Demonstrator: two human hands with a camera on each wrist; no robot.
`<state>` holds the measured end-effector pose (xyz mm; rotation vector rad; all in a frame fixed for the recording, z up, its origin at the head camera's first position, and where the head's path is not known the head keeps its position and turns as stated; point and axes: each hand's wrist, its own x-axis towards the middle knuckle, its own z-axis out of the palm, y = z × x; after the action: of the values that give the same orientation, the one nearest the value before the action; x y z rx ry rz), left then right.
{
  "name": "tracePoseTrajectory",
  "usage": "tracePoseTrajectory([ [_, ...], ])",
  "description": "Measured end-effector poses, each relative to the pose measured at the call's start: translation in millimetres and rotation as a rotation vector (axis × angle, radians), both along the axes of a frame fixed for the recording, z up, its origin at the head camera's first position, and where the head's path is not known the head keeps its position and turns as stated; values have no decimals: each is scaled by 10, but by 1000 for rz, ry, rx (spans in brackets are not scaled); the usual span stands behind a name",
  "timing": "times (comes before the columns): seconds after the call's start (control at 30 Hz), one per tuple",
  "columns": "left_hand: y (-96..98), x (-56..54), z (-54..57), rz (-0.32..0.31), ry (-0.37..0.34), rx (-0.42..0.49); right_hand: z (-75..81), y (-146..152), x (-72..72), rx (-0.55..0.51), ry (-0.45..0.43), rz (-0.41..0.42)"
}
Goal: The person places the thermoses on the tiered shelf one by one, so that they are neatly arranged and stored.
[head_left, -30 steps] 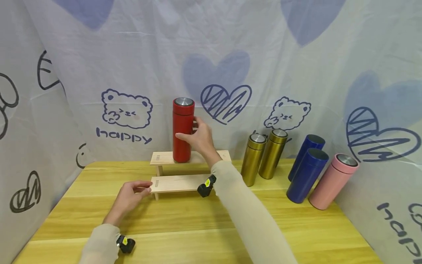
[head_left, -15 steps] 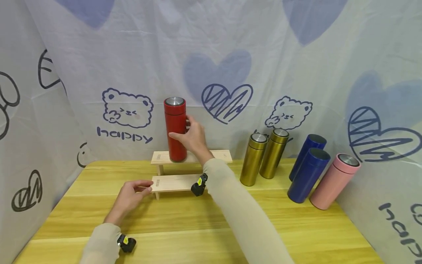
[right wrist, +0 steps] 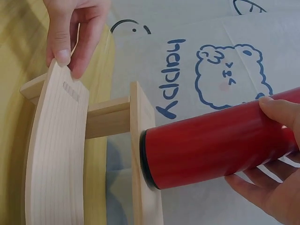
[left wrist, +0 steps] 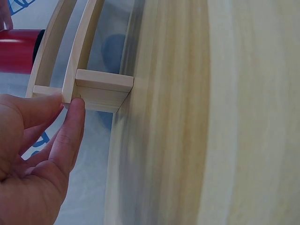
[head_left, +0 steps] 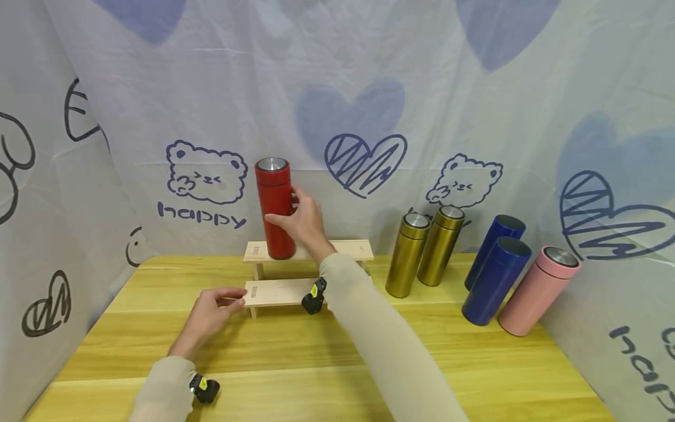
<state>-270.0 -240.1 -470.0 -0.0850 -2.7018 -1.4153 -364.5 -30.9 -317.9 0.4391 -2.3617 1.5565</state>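
Note:
A red thermos flask (head_left: 275, 211) with a silver-topped lid stands on the left part of the upper board (head_left: 350, 249) of a two-step wooden stand. My right hand (head_left: 307, 221) grips it from the right, thumb in front and fingers round the far side. In the right wrist view, the flask's dark base (right wrist: 149, 161) meets the upper board. My left hand (head_left: 209, 313) pinches the left end of the lower board (head_left: 276, 292) between thumb and fingers. The left wrist view shows the thumb on top and a finger beneath that board. My right forearm hides the stand's lower right.
Two gold flasks (head_left: 407, 258) stand right of the stand. Farther right are two blue flasks (head_left: 495, 284) and a pink flask (head_left: 538, 293). A printed cloth (head_left: 358, 53) hangs behind and beside the wooden table (head_left: 295, 363).
My right hand has moved the red flask leftward along the upper board, towards its left end. The left hand has kept its hold on the lower board.

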Motion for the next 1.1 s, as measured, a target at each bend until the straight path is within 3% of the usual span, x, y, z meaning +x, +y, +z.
tracePoseTrajectory([
  [1.1, 5, 6, -3, 3, -2, 15, -29, -109, -57, 31, -15, 16],
])
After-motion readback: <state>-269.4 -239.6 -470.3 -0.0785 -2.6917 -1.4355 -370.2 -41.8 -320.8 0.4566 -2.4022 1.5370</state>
